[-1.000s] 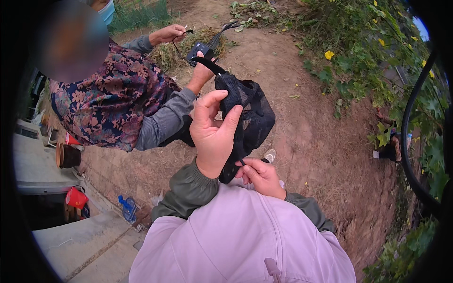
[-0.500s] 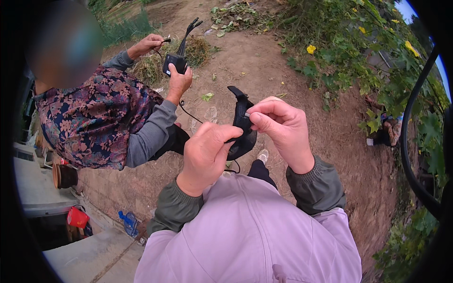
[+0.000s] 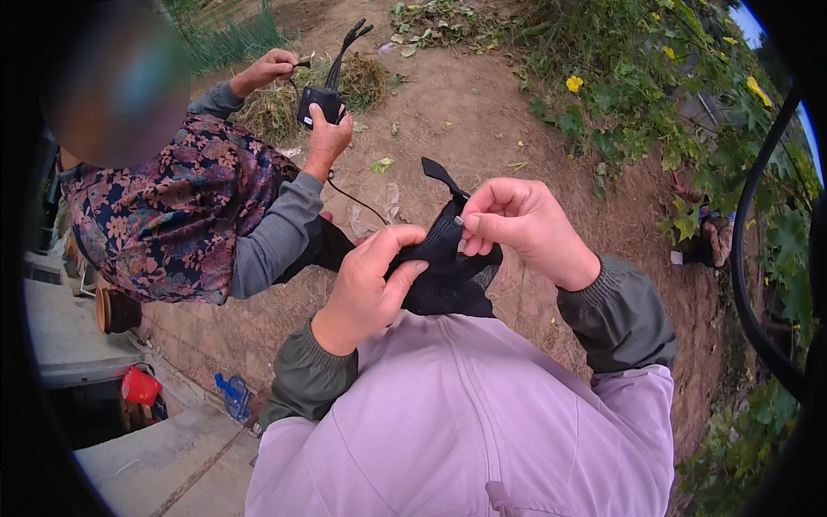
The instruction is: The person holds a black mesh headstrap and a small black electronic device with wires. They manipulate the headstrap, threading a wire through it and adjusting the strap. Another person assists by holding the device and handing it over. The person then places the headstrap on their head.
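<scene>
A lilac top (image 3: pixel 405 422) with a front seam (image 3: pixel 470 394), dark green sleeves (image 3: pixel 627 314), gathered cuffs (image 3: pixel 589 283).

Brown soil (image 3: pixel 629 267); leafy vines (image 3: pixel 633 103) at right, yellow flower (image 3: pixel 574 84) among them. Dry grass heap (image 3: pixel 362 86) upper left. Lower left: brown pot (image 3: pixel 122 312), red bucket (image 3: pixel 140 387), concrete (image 3: pixel 168 457).

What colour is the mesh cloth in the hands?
The mesh cloth is black; see the head view.

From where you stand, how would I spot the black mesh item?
Start at the lilac jacket at bottom centre and follow its dark green cuffs up to the wearer's left hand and right hand. Between them is the black mesh item. Unlike the boxy black device held by the other person, it is soft, creased fabric.
</scene>
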